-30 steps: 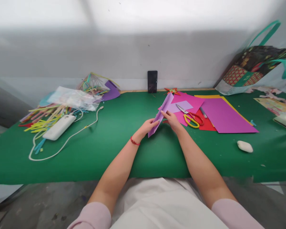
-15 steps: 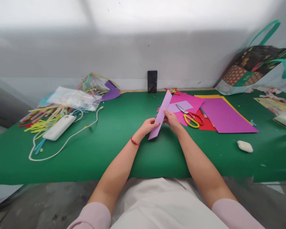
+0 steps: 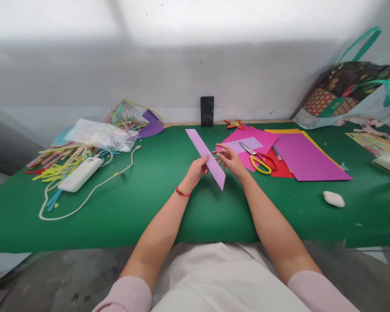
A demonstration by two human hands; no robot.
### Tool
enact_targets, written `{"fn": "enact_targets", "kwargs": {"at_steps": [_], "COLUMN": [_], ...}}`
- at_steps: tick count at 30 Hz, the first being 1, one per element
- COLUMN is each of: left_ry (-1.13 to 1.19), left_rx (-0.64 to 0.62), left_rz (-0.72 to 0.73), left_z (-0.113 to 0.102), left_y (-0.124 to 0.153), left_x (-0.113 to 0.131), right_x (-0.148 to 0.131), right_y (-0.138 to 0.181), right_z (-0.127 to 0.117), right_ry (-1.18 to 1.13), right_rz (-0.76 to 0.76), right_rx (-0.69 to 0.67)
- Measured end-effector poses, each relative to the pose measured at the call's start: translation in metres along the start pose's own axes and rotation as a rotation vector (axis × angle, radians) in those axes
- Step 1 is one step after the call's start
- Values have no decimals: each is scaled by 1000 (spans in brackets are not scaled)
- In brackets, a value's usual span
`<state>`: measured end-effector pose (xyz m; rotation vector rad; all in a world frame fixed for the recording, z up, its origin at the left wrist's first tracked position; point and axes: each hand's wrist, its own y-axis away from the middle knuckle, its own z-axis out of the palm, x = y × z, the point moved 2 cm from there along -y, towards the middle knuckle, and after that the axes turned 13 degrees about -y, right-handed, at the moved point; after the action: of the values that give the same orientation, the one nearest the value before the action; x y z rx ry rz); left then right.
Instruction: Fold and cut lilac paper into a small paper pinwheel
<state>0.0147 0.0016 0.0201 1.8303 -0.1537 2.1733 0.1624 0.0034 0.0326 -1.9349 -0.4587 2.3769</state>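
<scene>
A long strip of lilac paper (image 3: 199,144) is held up over the green table, slanting from upper left to lower right. My left hand (image 3: 199,168) pinches it near the middle, thumb on the face and fingers behind. To the right of the strip, my right hand (image 3: 230,159) has its fingers spread and holds nothing; its fingertips are close to the paper's edge. Just beyond that hand lie a lilac sheet (image 3: 250,143) and a bright pink sheet (image 3: 263,138). Scissors (image 3: 261,160) with yellow and red handles rest on these papers, blades pointing up and left.
Purple card (image 3: 312,158) lies over yellow and red sheets at right, with a white oval case (image 3: 334,199) in front. A phone (image 3: 207,111) leans on the wall beside a red paper star (image 3: 234,124). Left are a power bank (image 3: 81,174), its cable and paper strips (image 3: 56,167).
The lilac strip has swung from leaning right to leaning left. My right hand has let go of it and its fingers have spread; my left hand keeps its hold.
</scene>
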Motion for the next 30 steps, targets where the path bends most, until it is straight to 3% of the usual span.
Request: {"fn": "enact_targets", "kwargs": {"at_steps": [6, 16, 30], "left_ry": [222, 221, 197], "left_rx": [111, 128, 118], "left_rz": [-70, -170, -159], "left_z": [-5, -5, -12], "left_y": [2, -1, -4], "left_x": [5, 2, -2], "right_x": [2, -5, -5], "right_y": [4, 6, 7], "right_z": [4, -1, 2], "right_ry": [139, 87, 82], "right_rz": [-151, -68, -56], "right_rx": [-160, -246, -264]}}
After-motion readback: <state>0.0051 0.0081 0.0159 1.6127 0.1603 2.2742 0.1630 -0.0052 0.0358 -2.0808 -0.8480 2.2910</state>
